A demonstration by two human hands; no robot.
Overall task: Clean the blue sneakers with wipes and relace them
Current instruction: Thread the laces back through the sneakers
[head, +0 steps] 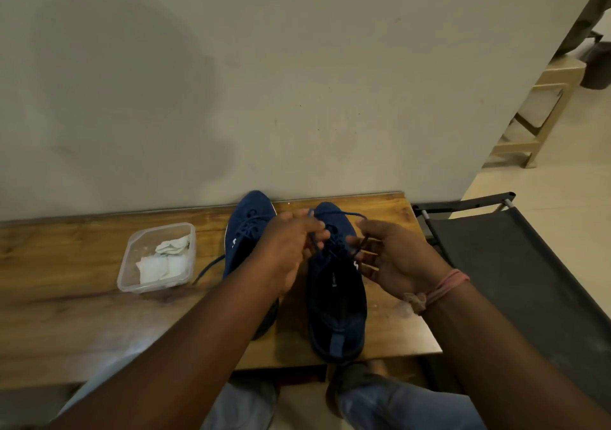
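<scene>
Right sneaker [335,284]: dark blue knit fabric, oval outline; stands on the wooden table [66,314] right of centre, heel at the near edge, toe pointing at the far wall; long axis runs near to far.
Left sneaker [248,231]: same blue fabric, just left of its pair, parallel, toe touching or almost at the wall; partly covered by the left forearm.
Lace [347,214]: thin blue cord, looped above the right sneaker's eyelets, spanning between both hands.
Left hand [287,247]: fingers curled, tips pinched on the lace over the tongue.
Right hand [390,257]: fingers loosely bent and spread, thumb and forefinger closed on the other lace end; pink band on the wrist.
Loose lace [208,267]: trails left from the left sneaker onto the table.
Container [155,257]: clear plastic, rounded rectangle, left of the sneakers, holding crumpled white wipes [165,261].
Room: bare wood left of the container and along the near edge; right table edge lies close to a black fabric chair [515,264].
</scene>
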